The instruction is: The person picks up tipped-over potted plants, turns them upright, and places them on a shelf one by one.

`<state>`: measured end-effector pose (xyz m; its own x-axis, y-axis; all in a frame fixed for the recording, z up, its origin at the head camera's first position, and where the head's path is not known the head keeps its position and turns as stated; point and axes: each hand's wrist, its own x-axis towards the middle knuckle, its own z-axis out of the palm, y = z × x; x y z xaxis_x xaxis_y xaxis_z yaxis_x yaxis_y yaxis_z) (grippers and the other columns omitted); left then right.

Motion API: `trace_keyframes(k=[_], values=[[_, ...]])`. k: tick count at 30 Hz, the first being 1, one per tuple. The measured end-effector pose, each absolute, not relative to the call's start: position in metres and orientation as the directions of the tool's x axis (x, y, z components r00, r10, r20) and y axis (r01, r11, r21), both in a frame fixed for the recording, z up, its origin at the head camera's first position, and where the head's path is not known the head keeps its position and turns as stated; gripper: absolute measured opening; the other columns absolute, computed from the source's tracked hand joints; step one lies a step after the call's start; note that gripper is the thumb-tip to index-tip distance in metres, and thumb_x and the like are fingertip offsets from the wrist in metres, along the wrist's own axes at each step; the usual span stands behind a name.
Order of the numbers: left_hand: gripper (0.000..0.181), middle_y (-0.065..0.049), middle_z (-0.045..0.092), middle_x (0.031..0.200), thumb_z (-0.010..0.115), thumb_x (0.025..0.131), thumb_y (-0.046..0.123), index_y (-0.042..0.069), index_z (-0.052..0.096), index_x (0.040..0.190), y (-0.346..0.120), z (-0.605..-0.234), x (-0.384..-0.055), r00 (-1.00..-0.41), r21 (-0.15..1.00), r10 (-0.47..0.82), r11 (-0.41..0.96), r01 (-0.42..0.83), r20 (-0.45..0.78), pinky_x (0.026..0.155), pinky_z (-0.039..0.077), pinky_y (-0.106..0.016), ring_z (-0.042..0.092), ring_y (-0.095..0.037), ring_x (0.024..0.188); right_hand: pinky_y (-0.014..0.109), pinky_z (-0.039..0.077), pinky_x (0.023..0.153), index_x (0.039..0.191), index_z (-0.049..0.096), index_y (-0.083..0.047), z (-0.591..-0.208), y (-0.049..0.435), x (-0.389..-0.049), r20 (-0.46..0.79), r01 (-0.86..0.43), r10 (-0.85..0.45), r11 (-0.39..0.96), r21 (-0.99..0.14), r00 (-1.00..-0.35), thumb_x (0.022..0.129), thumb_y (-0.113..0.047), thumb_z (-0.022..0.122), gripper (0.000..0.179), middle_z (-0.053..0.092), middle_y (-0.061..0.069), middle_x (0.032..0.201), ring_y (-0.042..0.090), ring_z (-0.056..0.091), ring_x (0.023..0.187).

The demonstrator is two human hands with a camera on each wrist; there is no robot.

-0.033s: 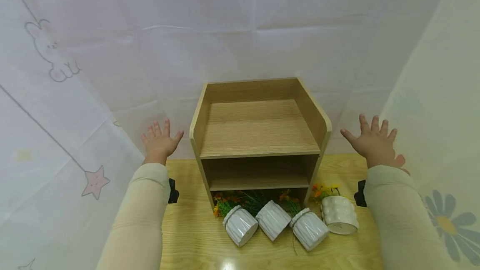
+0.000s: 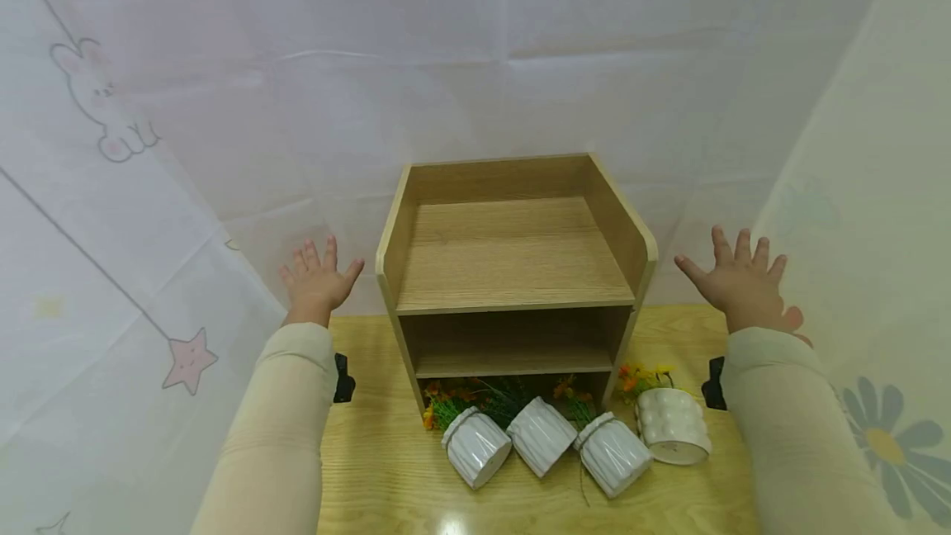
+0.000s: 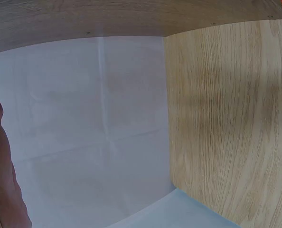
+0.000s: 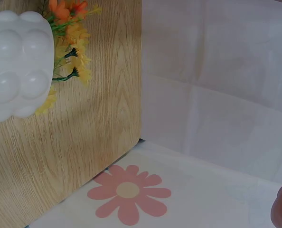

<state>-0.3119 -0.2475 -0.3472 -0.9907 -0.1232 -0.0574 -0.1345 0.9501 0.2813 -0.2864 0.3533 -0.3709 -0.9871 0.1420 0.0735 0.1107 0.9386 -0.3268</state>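
My left hand (image 2: 318, 281) is raised to the left of a small wooden shelf (image 2: 513, 258), its fingers spread and touching nothing. On the shelf's other side, my right hand (image 2: 739, 281) is held up the same way, holding nothing. Three ribbed white pots (image 2: 477, 446) with flowers lie tipped over before the shelf's lowest opening, their blooms pointing into it. A bubbled white pot (image 2: 672, 426) with orange and yellow flowers (image 4: 74, 42) lies tipped at the right. Only an edge of each hand shows in its own wrist view.
The shelf stands on a wood-grain table (image 2: 371, 469) against a pale sheet backdrop (image 2: 461, 64). Printed sheets hang at both sides, with a pink star (image 2: 189, 362) at left and a grey flower (image 2: 887, 444) at right. Dark wrist straps (image 2: 343, 378) show beside the sleeves.
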Motion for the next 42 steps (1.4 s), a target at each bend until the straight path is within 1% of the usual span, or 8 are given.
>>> trace_keyframes(k=[12,19,23,28,31,35,38,42], values=[[0.084,-0.03,-0.022,0.157,0.021,0.099,0.062,0.011,-0.012,0.157,-0.253,-0.352,-0.315,-0.987,0.279,-0.142,0.947,-0.158,-0.078,0.111,-0.012,-0.068,-0.02,-0.051,0.144,0.074,-0.015,0.105,0.156,-0.012,-0.012,-0.369,0.352,-0.283,0.075,0.113,0.145,0.94,-0.322,-0.987,0.09,-0.077,0.024,0.1,-0.021,0.036,0.152,0.06,-0.021,0.137],[0.087,-0.029,-0.02,0.159,0.019,0.097,0.068,0.013,-0.012,0.157,-0.249,-0.347,-0.318,-0.996,0.325,-0.089,0.941,-0.095,-0.031,0.113,-0.008,-0.067,-0.019,-0.05,0.145,0.073,-0.012,0.106,0.156,-0.013,-0.01,-0.37,0.348,-0.283,0.048,0.113,0.136,0.939,-0.324,-0.99,0.09,-0.077,0.025,0.102,-0.021,0.038,0.152,0.06,-0.018,0.138],[0.089,-0.03,-0.02,0.158,0.017,0.096,0.069,0.011,-0.012,0.157,-0.246,-0.338,-0.321,-0.999,0.379,-0.045,0.925,-0.031,0.029,0.114,-0.006,-0.067,-0.02,-0.049,0.145,0.073,-0.006,0.108,0.156,-0.012,-0.008,-0.375,0.349,-0.285,0.045,0.106,0.128,0.939,-0.327,-0.991,0.089,-0.078,0.026,0.104,-0.017,0.04,0.152,0.06,-0.011,0.14],[0.087,-0.03,-0.019,0.158,0.016,0.098,0.066,0.009,-0.015,0.156,-0.238,-0.323,-0.321,-0.996,0.494,-0.006,0.869,0.04,0.092,0.114,-0.005,-0.067,-0.02,-0.048,0.145,0.075,0.007,0.106,0.157,-0.004,-0.003,-0.384,0.35,-0.283,0.085,0.074,0.102,0.956,-0.284,-0.991,0.091,-0.075,0.028,0.103,-0.004,0.044,0.152,0.063,0.002,0.138],[0.083,-0.025,-0.022,0.159,0.016,0.099,0.063,0.012,-0.019,0.155,-0.23,-0.314,-0.318,-0.996,0.653,0.035,0.754,0.08,0.082,0.115,-0.007,-0.065,-0.022,-0.044,0.146,0.075,0.011,0.105,0.156,-0.001,-0.001,-0.39,0.349,-0.279,0.081,0.063,0.087,0.965,-0.255,-0.993,0.091,-0.075,0.03,0.103,0.0,0.045,0.152,0.064,0.006,0.136],[0.073,-0.004,-0.032,0.159,0.012,0.1,0.062,0.028,-0.027,0.152,-0.218,-0.301,-0.307,-0.992,0.844,0.125,0.531,0.073,0.007,0.113,-0.011,-0.065,-0.029,-0.03,0.146,0.075,0.011,0.106,0.156,0.0,0.0,-0.396,0.346,-0.272,0.054,0.059,0.074,0.967,-0.246,-0.996,0.091,-0.075,0.031,0.104,0.0,0.045,0.151,0.064,0.006,0.136],[0.069,0.009,-0.033,0.158,0.009,0.099,0.064,0.037,-0.029,0.149,-0.209,-0.293,-0.299,-0.98,0.895,0.197,0.441,0.075,-0.015,0.114,-0.013,-0.064,-0.03,-0.024,0.146,0.075,0.012,0.105,0.156,0.0,0.0,-0.402,0.344,-0.268,0.046,0.054,0.068,0.964,-0.26,-0.997,0.091,-0.075,0.031,0.104,0.001,0.045,0.151,0.064,0.006,0.136],[0.07,0.012,-0.032,0.158,0.011,0.098,0.065,0.037,-0.028,0.15,-0.196,-0.289,-0.292,-0.962,0.928,0.273,0.356,0.108,0.007,0.117,-0.013,-0.057,-0.027,-0.023,0.147,0.077,0.012,0.104,0.156,0.0,0.001,-0.418,0.342,-0.262,0.013,0.051,0.058,0.953,-0.298,-0.998,0.092,-0.074,0.031,0.104,0.0,0.046,0.151,0.065,0.006,0.136]])
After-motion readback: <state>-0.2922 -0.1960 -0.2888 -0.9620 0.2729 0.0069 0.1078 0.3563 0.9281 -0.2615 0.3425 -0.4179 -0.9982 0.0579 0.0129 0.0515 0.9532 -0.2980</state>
